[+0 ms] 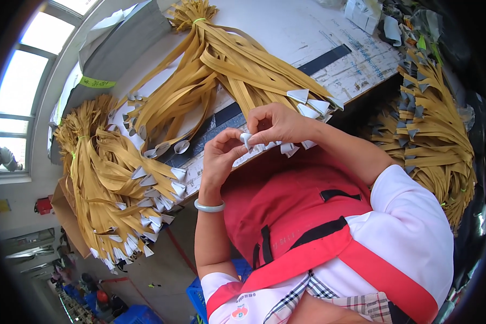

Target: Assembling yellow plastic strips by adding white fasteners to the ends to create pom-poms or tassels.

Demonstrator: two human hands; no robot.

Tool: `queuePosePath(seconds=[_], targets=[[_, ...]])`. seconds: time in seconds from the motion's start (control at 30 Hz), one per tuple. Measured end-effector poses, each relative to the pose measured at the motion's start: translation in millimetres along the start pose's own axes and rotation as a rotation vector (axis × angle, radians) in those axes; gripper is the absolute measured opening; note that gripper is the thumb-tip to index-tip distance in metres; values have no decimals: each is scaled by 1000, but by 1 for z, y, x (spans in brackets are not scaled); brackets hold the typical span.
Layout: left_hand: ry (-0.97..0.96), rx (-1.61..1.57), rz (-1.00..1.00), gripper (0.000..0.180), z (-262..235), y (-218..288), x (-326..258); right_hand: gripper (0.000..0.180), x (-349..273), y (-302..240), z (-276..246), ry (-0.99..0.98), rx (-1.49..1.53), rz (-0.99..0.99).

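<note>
My left hand (221, 157) and my right hand (278, 125) meet in front of my chest at the table's near edge. Between their fingertips is a small white tab (246, 141), curled over, with the fingers and thumbs of both hands closed on it. Whether it is joined to a strap is hidden. Just beyond the hands lies a bundle of mustard-yellow straps (237, 59), gathered by a light green tie at its far end. Several of its straps end in white pointed tabs (308, 102) beside my right wrist; others spread leftward with pale round-looking ends.
Another tied bundle of yellow straps with white tips (100, 178) hangs over the table's left edge. More straps with grey tips (424, 129) are heaped at right. The white worktable (356, 70) has a dark strip across it. A blue crate (197, 299) stands below.
</note>
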State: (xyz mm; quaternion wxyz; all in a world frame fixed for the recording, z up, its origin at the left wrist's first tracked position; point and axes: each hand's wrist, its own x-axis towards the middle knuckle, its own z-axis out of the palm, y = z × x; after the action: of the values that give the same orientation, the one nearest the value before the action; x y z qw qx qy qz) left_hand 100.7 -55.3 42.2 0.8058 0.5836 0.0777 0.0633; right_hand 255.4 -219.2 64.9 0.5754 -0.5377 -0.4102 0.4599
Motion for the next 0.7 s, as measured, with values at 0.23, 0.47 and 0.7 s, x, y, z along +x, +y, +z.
queuePosePath(seconds=[0.23,0.47,0.7], targets=[[26,-164,-19,18,2,-4,-7,20,4,-10,-1,-8,-147,-5],[120,14,112,14,11,-15,-10,15,0,-2,2,38,-412,-206],[419,642,531,11,31,-31,-8,12,21,27,30,434,-1016,-570]])
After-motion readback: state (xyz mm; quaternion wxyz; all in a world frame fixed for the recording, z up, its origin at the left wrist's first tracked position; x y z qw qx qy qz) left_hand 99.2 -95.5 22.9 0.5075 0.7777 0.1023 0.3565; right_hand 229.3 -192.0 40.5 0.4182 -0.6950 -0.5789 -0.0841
